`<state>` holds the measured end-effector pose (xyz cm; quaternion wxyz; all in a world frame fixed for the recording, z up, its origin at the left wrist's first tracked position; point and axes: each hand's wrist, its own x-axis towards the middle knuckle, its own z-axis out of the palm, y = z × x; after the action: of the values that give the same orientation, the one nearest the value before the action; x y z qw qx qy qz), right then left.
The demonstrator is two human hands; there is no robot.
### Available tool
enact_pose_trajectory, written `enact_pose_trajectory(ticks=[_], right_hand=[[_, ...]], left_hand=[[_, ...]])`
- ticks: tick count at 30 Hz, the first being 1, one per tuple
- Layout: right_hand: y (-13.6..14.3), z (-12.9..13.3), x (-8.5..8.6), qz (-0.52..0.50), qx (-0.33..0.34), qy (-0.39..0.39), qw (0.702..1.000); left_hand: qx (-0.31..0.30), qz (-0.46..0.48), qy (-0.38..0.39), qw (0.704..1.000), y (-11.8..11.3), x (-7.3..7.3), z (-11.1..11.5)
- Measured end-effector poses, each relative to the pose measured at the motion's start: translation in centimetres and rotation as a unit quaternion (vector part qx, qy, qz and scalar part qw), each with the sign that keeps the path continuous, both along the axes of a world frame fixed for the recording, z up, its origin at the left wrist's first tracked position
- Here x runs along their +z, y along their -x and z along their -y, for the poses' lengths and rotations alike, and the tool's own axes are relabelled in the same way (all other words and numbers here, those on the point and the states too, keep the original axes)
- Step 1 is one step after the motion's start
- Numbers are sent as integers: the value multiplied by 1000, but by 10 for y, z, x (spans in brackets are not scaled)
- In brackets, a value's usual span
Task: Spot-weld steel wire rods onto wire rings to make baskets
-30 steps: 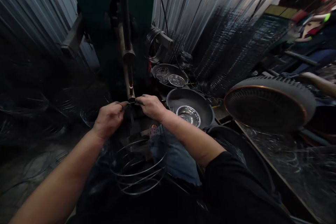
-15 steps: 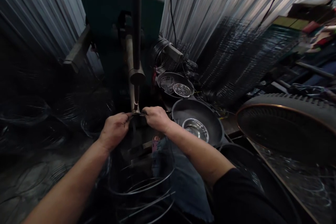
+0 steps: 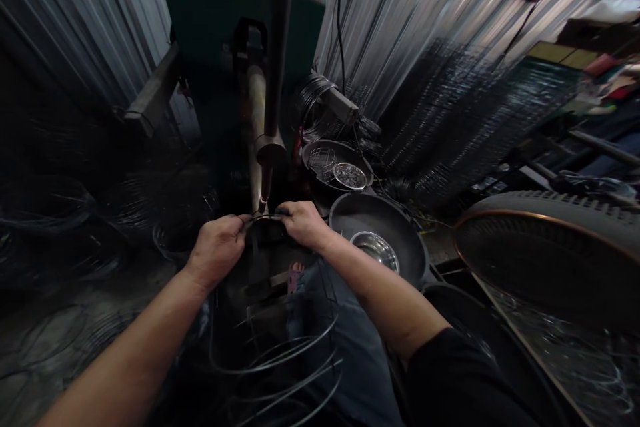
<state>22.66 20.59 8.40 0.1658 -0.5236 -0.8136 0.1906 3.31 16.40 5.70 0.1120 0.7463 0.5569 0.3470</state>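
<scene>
A short, thin curved metal piece [image 3: 261,215] spans the gap between my hands. My left hand [image 3: 219,245] is closed in a pinch on its left end, and my right hand [image 3: 303,223] pinches the right end. The metal piece lies right at the tips of a machine's two rods [image 3: 263,203], the upper one dark and the lower one brownish. Whether the upper tip touches the metal is too small to tell. Below my hands, several bent wires [image 3: 285,363] curve over the dark area by my legs.
Right of my hands stand a dark round pan [image 3: 400,230] with a shiny metal bowl [image 3: 376,250] and a second pan [image 3: 336,145] behind it. A large copper-rimmed round object [image 3: 540,267] is at right. Wire coils [image 3: 315,103] hang behind.
The view has shifted slightly, so the machine and pans appear a little further right. Both hands keep their pinch on the metal piece, with slightly more distance between them.
</scene>
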Motion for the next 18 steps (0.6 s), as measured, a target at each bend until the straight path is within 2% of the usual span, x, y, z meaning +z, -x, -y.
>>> enact_pose_trajectory(ticks=[6,13,18], right_hand=[[3,-3,11,15,3,2,1000],[11,-1,16,135,9,-40,990],[12,1,19,185,17,-66,980]], left_hand=[[-26,7,-3,1000,4,4,-5],[-19,-111,-15,994,6,3,-9],[2,-156,1,988,1,12,-9]])
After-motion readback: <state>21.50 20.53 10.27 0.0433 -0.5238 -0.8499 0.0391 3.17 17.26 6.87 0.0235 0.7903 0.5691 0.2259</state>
